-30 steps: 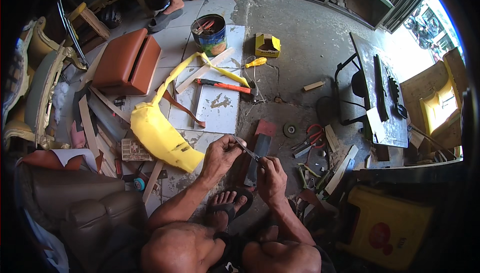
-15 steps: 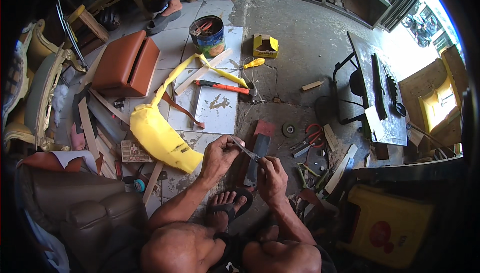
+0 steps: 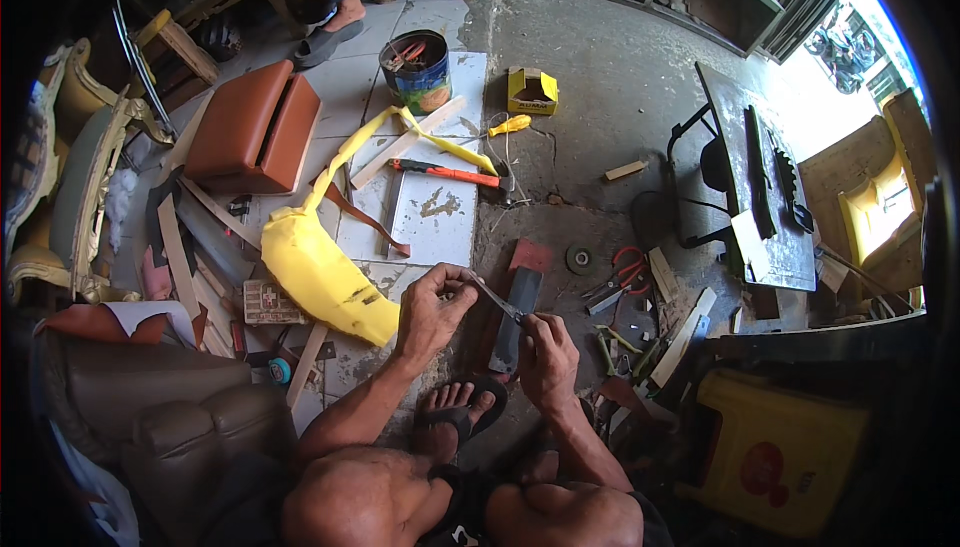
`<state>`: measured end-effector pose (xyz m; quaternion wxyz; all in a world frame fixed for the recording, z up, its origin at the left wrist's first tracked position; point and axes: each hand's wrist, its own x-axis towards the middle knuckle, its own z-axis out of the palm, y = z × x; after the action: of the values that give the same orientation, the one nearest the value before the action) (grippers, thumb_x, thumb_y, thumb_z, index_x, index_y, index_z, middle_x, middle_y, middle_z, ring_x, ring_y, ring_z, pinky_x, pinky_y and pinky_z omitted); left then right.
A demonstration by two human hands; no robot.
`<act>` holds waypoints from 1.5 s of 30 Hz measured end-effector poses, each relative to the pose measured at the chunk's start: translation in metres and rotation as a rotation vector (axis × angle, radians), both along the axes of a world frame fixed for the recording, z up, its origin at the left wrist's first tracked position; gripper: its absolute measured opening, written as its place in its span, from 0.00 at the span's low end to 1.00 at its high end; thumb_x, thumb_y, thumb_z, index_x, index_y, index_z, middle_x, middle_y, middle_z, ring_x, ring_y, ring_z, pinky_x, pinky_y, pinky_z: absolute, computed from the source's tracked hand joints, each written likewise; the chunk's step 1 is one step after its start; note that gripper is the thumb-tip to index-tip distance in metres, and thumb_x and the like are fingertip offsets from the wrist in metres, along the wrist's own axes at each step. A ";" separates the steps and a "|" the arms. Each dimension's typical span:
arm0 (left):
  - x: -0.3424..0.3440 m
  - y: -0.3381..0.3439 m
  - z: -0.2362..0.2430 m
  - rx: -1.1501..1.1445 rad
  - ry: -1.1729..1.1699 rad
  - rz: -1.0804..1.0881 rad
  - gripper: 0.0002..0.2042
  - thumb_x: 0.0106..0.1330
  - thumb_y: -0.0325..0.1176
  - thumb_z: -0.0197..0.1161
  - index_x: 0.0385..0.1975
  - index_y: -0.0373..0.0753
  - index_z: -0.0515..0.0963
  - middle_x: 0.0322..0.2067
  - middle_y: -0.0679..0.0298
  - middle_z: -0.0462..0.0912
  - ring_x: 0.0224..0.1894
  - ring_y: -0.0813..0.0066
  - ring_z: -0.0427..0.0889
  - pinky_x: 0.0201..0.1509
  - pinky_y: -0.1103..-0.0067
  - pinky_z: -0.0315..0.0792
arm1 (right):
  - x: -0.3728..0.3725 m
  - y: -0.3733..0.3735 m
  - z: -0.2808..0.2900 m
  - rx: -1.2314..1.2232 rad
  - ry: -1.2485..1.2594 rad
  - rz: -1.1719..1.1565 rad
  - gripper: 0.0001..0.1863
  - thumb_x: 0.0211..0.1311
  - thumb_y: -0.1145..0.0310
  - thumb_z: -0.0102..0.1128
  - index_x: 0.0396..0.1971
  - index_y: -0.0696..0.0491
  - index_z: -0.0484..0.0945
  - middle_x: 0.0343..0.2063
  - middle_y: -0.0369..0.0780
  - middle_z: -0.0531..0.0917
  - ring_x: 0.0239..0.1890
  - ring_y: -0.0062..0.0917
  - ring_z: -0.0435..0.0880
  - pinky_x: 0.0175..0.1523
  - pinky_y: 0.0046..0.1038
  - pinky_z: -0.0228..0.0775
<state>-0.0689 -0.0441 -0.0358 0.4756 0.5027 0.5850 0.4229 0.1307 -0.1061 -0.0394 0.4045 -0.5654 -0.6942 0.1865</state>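
Between my two hands is a thin, pointed metal blade [image 3: 494,297], slanting up to the left. My right hand [image 3: 549,362] is closed round its dark lower end. At the upper end, the thumb and fingers of my left hand [image 3: 436,315] are pinched on the tip. Just beneath the blade, a dark rectangular block [image 3: 506,349], resembling a sharpening stone, lies lengthwise on the floor. A reddish piece [image 3: 530,255] shows at the block's far end. My fingers cover part of the blade, so its exact kind is unclear.
Left lie yellow foam [image 3: 325,272], a brown upholstered box [image 3: 250,132] and wood strips. Ahead are a hammer [image 3: 445,174], a tool bucket [image 3: 415,72] and a yellow screwdriver [image 3: 510,125]. Red-handled scissors [image 3: 627,269], a tape roll [image 3: 579,260] and a black table [image 3: 765,187] are right. Another person's foot [image 3: 345,27] shows far left.
My left hand has risen slightly and its fingers have curled more at the blade's tip. The blade has shifted a little. My right hand keeps its grip in nearly the same place.
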 end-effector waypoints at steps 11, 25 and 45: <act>0.002 0.001 0.005 -0.001 -0.093 0.003 0.06 0.66 0.28 0.71 0.40 0.36 0.84 0.34 0.68 0.88 0.37 0.83 0.80 0.45 0.80 0.76 | 0.002 -0.001 0.001 -0.008 0.005 0.006 0.13 0.59 0.82 0.61 0.44 0.58 0.81 0.41 0.48 0.83 0.41 0.46 0.87 0.45 0.38 0.80; 0.003 -0.001 0.007 -0.090 -0.170 -0.011 0.11 0.73 0.35 0.68 0.46 0.34 0.83 0.37 0.66 0.88 0.39 0.81 0.83 0.48 0.80 0.77 | 0.006 0.000 -0.011 -0.026 0.027 -0.066 0.12 0.63 0.79 0.62 0.46 0.58 0.80 0.37 0.45 0.84 0.35 0.40 0.86 0.40 0.34 0.79; 0.017 0.001 0.001 -0.232 0.005 -0.145 0.18 0.68 0.45 0.74 0.38 0.33 0.89 0.26 0.68 0.88 0.29 0.86 0.77 0.36 0.80 0.73 | -0.012 -0.008 -0.010 -0.834 0.957 0.019 0.20 0.72 0.62 0.68 0.57 0.57 0.77 0.29 0.33 0.85 0.28 0.14 0.80 0.31 0.21 0.69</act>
<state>-0.0523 -0.0432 -0.0353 0.5583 0.4864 0.5933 0.3158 0.1184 -0.1142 -0.0498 0.4142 -0.5234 -0.3103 0.6769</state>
